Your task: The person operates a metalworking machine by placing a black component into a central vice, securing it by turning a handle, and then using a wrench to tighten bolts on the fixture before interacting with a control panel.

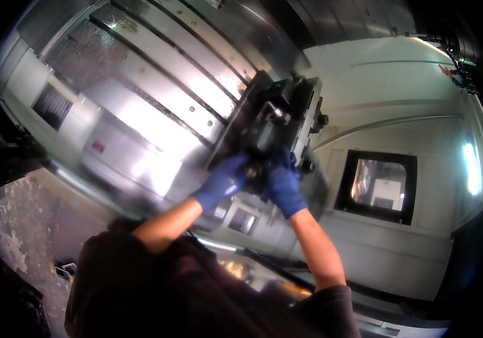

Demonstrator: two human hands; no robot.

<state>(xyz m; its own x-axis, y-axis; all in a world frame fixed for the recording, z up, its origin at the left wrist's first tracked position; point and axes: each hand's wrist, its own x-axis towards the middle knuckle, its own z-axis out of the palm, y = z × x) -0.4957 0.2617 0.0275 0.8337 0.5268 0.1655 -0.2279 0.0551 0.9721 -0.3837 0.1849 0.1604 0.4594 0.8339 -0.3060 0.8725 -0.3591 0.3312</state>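
Observation:
A dark machine vise (268, 132) is mounted at the right end of a slotted metal machine table (160, 81). Both my hands wear blue gloves and are at the vise's near end. My left hand (223, 182) touches its left side, beside a dark round part. My right hand (282, 186) lies against its right side, thumb side toward the left hand. Blur and shadow hide the fingertips of both hands, so their grip and anything in them cannot be made out. A small shiny metal piece (277, 111) shows in the vise's middle.
Pale enclosure walls (377, 101) surround the table, with a black-framed window (377, 187) and a lit lamp strip (471, 169) on the right. A curved metal tube (388, 123) runs along the far-right wall. The enclosure's near edge (83, 188) crosses in front of me; stained floor (24, 236) shows lower left.

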